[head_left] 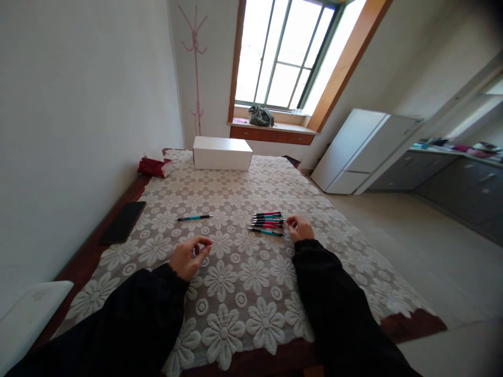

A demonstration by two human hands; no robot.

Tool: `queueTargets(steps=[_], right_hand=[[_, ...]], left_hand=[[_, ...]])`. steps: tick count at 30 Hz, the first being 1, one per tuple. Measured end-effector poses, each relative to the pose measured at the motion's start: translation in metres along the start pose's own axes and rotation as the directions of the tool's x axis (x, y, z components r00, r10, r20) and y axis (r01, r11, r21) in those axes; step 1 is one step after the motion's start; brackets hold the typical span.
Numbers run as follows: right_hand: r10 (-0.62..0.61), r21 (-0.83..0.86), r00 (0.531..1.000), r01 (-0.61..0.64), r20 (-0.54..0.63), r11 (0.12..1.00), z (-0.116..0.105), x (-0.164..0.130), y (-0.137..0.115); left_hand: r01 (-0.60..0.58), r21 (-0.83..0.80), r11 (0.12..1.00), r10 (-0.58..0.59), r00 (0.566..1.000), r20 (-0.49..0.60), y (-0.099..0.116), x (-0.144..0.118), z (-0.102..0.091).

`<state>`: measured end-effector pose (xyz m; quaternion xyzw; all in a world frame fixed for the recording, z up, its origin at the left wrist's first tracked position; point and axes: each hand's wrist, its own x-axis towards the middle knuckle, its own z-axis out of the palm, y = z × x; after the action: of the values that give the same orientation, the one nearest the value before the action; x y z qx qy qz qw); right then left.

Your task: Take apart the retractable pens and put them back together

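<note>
Several pens (268,223), teal and red with black tips, lie side by side near the middle of a table covered with a white flower-lace cloth (236,283). My right hand (300,228) rests just right of them, fingers curled and touching their ends; I cannot tell whether it grips one. A single teal pen (194,217) lies apart to the left. My left hand (190,256) hovers over the cloth below that pen, fingers loosely bent and apart, holding nothing. Both arms wear black sleeves.
A white box (222,152) stands at the table's far end, with a red packet (154,166) at its left. A black phone (123,222) lies on the bare wood at the left edge. A white wall runs along the left; open floor is on the right.
</note>
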<state>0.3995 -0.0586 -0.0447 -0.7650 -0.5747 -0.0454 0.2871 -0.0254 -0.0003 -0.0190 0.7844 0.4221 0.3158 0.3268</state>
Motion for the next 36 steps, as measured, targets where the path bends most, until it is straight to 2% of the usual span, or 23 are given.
queueTargets(steps=[9, 18, 29, 36], right_hand=[[-0.037, -0.005, 0.997, 0.037, 0.065, 0.999, 0.011, -0.006, -0.001], [-0.059, -0.023, 0.993, 0.061, 0.102, 0.998, 0.008, -0.003, -0.002], [-0.095, 0.005, 0.992, 0.095, 0.082, 0.995, 0.016, -0.001, 0.003], [-0.132, 0.032, 0.989, 0.13, 0.069, 0.991, 0.017, 0.001, 0.011]], left_hand=[[-0.001, 0.044, 0.999, 0.0, 1.0, 0.011, -0.006, 0.002, -0.001], [0.006, 0.032, 0.999, -0.006, 1.0, 0.002, -0.002, -0.002, 0.001], [-0.013, 0.003, 1.0, 0.013, 0.999, 0.047, -0.004, 0.0, 0.003], [-0.034, 0.031, 0.999, 0.034, 0.999, 0.018, 0.0, -0.002, 0.001]])
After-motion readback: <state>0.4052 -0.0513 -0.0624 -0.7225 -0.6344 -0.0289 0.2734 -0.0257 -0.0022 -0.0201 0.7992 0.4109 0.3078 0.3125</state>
